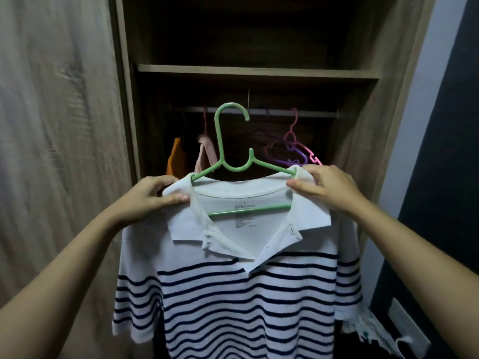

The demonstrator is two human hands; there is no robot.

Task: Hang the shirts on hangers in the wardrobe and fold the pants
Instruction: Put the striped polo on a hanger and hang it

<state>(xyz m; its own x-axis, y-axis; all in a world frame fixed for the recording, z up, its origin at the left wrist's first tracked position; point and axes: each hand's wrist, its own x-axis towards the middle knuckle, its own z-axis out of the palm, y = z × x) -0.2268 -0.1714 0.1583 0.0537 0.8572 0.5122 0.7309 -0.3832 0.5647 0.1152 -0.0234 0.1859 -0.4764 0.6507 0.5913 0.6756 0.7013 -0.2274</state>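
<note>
The left hand (153, 198) pinches the shirt (233, 294) at its left shoulder, thumb on the collar and fingers curled behind the cloth. The right hand (329, 187) grips the right shoulder the same way, over the end of the green hanger (220, 146). The white, dark-striped shirt hangs on that hanger between both hands, near the open wardrobe (256, 71). The hook stands in front of the rail (316, 114). Farther in, an orange garment (176, 159) and a pink garment (206, 151) hang on the left, with pink and purple hangers (298, 149) on the right.
</note>
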